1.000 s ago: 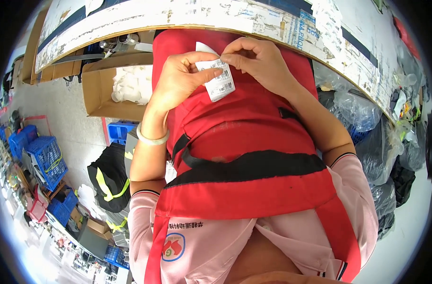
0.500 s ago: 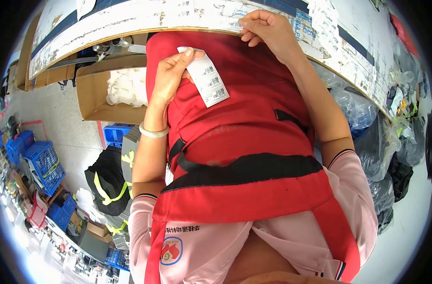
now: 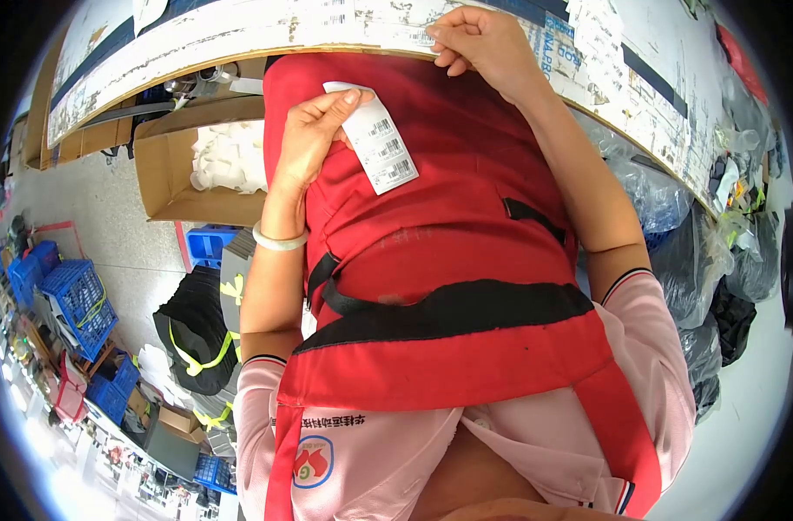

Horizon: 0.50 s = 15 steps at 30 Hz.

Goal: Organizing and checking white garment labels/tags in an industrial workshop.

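Note:
A white strip of barcode labels [image 3: 384, 144] hangs from my left hand [image 3: 314, 130], pinched between thumb and fingers over my red apron [image 3: 448, 208]. Its top end curls back over the thumb, and several printed barcodes face up. My right hand [image 3: 492, 50] is at the front edge of the worktable [image 3: 275, 39]. Its thumb and forefinger are pressed together and the other fingers curl in. Just left of those fingertips a small barcode label [image 3: 420, 37] shows against the table. Whatever the right fingertips may hold is too small to make out.
Left of my apron, under the table, an open cardboard box [image 3: 166, 178] holds crumpled white scraps [image 3: 229, 156]. Blue crates [image 3: 79, 295] and a black bundle with a yellow tie [image 3: 192, 326] stand on the left. Clear plastic bags [image 3: 687, 260] crowd the right side.
My right hand has shifted slightly up and left along the table edge. The left hand and the label strip stay almost where they were.

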### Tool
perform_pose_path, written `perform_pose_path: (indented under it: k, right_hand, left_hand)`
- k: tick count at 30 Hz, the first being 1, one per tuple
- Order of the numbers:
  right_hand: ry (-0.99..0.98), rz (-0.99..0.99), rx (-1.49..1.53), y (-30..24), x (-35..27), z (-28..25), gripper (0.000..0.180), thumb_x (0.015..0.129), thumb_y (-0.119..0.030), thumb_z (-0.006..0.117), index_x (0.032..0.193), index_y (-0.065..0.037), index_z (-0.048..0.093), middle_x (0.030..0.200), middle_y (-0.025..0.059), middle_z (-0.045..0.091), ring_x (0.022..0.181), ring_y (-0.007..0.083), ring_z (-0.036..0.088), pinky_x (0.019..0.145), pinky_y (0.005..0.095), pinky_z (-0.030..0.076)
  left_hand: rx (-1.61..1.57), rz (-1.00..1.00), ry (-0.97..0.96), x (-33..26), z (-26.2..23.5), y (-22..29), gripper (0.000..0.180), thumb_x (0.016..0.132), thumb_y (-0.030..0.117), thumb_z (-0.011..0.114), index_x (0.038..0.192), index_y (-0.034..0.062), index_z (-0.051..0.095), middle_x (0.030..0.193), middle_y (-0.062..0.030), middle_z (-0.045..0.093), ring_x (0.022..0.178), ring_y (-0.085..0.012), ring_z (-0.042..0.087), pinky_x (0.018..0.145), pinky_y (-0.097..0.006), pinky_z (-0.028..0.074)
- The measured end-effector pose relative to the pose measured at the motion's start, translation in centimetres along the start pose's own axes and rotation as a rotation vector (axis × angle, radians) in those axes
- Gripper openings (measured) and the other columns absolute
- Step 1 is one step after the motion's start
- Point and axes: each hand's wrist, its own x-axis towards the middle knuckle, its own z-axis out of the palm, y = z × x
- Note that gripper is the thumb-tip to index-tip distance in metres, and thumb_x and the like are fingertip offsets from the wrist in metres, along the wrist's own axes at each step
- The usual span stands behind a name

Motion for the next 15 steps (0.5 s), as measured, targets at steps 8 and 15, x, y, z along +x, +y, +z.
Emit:
perform_pose_path:
  k: [8,15]
  right_hand:
    - [0.006,0.018,-0.030,-0.53,-0.02,0.15,0.015,0.088,-0.007,0.060,0.087,0.008,0.060,0.072,0.0108,0.062,0.058,0.0143,0.061,0.049,0.0239,0.051]
    - [-0.004,0.008,-0.005,-0.32,0.25,0.12,0.015,0.088,-0.007,0.060,0.087,0.008,0.060,0.071,0.0107,0.062,0.057,0.0142,0.061,0.048,0.0237,0.051]
  left_hand:
    - [-0.013,0.016,-0.002,0.07,-0.29,-0.29,0.028,0.092,0.023,0.062,0.103,-0.0016,0.068,0.083,-0.0064,0.068,0.068,-0.0101,0.061,0.057,-0.023,0.050]
    - [0.006,0.016,-0.001,0.08,-0.29,-0.21,0.027,0.091,0.021,0.062,0.104,-0.0017,0.068,0.085,-0.0064,0.069,0.069,-0.0099,0.062,0.058,-0.022,0.051]
